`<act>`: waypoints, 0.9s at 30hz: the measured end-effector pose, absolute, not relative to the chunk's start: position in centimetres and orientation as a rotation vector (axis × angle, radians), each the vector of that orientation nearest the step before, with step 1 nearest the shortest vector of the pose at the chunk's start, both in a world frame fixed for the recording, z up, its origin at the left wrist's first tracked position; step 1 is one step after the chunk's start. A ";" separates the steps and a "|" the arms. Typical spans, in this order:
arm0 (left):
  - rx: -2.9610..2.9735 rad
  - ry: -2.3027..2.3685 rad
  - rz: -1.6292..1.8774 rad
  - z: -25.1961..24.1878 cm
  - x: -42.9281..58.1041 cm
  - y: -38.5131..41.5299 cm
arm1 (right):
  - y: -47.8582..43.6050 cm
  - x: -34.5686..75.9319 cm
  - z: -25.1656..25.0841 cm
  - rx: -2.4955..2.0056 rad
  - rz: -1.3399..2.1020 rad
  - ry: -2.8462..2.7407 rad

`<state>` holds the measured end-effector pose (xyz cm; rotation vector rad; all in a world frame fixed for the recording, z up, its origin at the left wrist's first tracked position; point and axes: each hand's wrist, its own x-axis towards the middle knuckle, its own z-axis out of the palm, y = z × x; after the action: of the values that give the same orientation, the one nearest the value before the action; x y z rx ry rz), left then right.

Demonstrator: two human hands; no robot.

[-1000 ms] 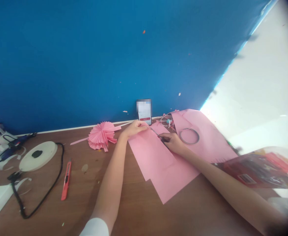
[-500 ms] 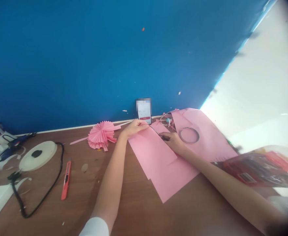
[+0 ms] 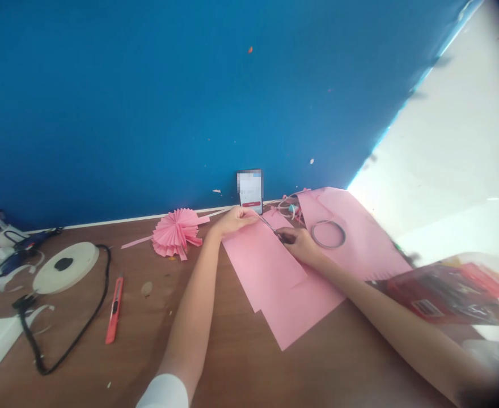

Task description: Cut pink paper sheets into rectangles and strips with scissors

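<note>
At frame centre, the left hand [image 3: 233, 220] pinches a pink sheet [image 3: 261, 263]; right of centre, the right hand [image 3: 299, 243] has its grip round scissors [image 3: 269, 225] at the sheet's edge.

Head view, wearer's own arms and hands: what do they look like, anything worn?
Left hand and right hand are ungloved; no watch or bracelet visible. Left forearm is bare down to a plain white sleeve at the bottom edge. Right forearm is bare too; its end blurs into the dark corner, so can't tell the sleeve there.
</note>
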<state>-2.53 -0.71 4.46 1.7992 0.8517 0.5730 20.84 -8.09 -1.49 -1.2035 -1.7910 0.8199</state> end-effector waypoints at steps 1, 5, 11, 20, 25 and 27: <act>1.802 0.850 0.567 4.4 -2.5 -0.7 | -8.1 20.8 -1.5 -1.203 0.816 -1.792; 1.817 0.848 0.573 4.3 -2.4 -0.7 | -8.1 20.9 -1.4 -1.194 0.818 -1.809; 1.809 0.855 0.583 4.5 -2.4 -0.7 | -8.2 20.9 -1.2 -1.191 0.816 -1.825; 1.838 0.875 0.567 4.4 -2.5 -0.7 | -8.4 20.9 -1.2 -1.165 0.870 -1.813; 1.813 0.870 0.558 4.8 -2.6 -1.0 | -8.3 20.9 -1.1 -1.167 0.899 -1.812; 1.784 0.868 0.565 4.9 -2.6 -1.2 | -8.3 20.9 -1.0 -1.179 0.895 -1.812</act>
<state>-2.63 -1.18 4.94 1.7841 0.8684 0.5646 20.89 -8.30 -1.04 -1.1791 -1.8121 0.8947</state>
